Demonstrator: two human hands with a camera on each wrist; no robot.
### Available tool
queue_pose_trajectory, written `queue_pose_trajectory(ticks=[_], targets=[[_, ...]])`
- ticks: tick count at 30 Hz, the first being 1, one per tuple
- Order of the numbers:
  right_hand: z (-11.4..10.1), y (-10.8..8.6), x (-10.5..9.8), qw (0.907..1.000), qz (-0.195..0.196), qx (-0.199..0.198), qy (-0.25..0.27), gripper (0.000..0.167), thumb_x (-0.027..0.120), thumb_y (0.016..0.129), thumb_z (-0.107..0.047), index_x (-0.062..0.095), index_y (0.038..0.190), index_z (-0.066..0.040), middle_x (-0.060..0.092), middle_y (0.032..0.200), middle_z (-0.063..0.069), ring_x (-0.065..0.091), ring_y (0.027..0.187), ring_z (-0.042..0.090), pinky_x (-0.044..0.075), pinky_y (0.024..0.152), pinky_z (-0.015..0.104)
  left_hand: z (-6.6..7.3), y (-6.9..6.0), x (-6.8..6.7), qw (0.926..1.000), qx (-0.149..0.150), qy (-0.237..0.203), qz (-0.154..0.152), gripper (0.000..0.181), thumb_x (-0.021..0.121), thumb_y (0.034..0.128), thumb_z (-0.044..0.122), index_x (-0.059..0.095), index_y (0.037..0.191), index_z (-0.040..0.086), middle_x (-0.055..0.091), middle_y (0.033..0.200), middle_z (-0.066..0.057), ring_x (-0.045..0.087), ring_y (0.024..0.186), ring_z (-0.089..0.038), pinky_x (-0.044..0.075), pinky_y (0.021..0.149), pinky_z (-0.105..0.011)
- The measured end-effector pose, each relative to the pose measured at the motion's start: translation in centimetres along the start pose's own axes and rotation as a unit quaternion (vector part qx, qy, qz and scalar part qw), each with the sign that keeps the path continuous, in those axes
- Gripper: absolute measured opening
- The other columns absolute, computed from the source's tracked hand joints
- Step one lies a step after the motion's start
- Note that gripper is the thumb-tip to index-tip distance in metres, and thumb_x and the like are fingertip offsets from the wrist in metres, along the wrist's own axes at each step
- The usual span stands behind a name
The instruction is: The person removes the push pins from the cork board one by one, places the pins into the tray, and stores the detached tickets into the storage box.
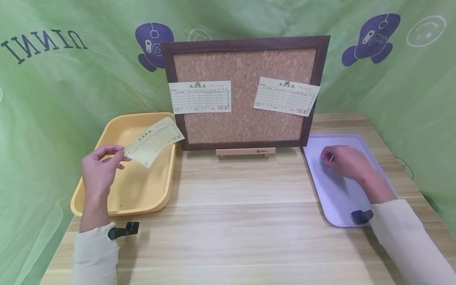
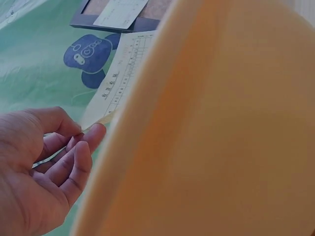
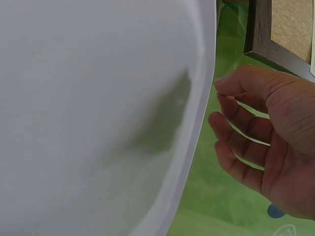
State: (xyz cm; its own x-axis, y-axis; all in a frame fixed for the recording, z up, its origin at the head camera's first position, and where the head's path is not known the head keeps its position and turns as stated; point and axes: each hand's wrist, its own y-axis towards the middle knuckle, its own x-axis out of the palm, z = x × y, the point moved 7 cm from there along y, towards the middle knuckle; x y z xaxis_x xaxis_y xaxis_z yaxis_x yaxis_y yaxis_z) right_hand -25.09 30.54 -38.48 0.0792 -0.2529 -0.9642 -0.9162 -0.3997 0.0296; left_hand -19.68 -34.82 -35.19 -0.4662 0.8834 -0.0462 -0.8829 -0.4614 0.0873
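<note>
My left hand [image 1: 97, 170] pinches one corner of a paper slip [image 1: 153, 142] above the yellow tray [image 1: 142, 209]. In the left wrist view, thumb and fingertips of the hand [image 2: 54, 167] meet at the end of the slip [image 2: 115, 81]. Over the purple tray [image 1: 342, 138] is my right hand [image 1: 347, 164], fingers bent, a small pale spot showing between them. The right wrist view has the thumb and index tips of this hand [image 3: 270, 132] close together; whether something tiny is between them I cannot tell.
A framed cork board [image 1: 246, 130] stands upright on a small wooden stand [image 1: 235, 151] at the back. One slip [image 1: 201, 99] is fixed at its left, another [image 1: 285, 99], tilted, at its right. Green printed cloth [image 1: 249, 19] hangs behind the wooden table [image 1: 228, 237].
</note>
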Motion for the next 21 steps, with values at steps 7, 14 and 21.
queue_pose_trajectory(ticks=[7, 14, 21], targets=[[0.1, 0.1, 0.3, 0.9996, -0.028, 0.006, 0.006, 0.004, 0.073, 0.087, -0.005, 0.072, 0.09, -0.008, 0.071, 0.086, 0.002, 0.066, 0.08, 0.025, 0.053, 0.076, 0.052, -0.3, 0.3, -0.6, 0.9991, -0.013, 0.039, 0.01, 0.005, 0.073, 0.091, -0.001, 0.076, 0.091, 0.002, 0.066, 0.089, -0.002, 0.069, 0.06, -0.009, 0.053, 0.051, -0.017], [0.0, -0.1, 0.4, 0.9987, -0.048, 0.012, 0.011, 0.003, 0.074, 0.087, -0.007, 0.072, 0.089, -0.009, 0.071, 0.088, 0.004, 0.067, 0.083, 0.028, 0.053, 0.08, 0.055, -0.5, 0.8, -1.2, 0.9882, -0.004, 0.152, 0.018, 0.017, 0.067, 0.094, 0.007, 0.072, 0.106, -0.005, 0.066, 0.092, 0.002, 0.068, 0.063, -0.003, 0.054, 0.055, -0.016], [0.1, -0.3, 0.6, 0.9981, -0.059, 0.018, 0.005, 0.004, 0.073, 0.087, -0.007, 0.072, 0.088, -0.01, 0.071, 0.087, 0.003, 0.065, 0.082, 0.027, 0.052, 0.078, 0.054, -0.9, 1.1, -1.6, 0.9782, -0.006, 0.207, 0.01, 0.02, 0.065, 0.0946, 0.01, 0.07, 0.108, -0.004, 0.066, 0.081, 0.009, 0.067, 0.062, 0.0, 0.055, 0.057, -0.016]])
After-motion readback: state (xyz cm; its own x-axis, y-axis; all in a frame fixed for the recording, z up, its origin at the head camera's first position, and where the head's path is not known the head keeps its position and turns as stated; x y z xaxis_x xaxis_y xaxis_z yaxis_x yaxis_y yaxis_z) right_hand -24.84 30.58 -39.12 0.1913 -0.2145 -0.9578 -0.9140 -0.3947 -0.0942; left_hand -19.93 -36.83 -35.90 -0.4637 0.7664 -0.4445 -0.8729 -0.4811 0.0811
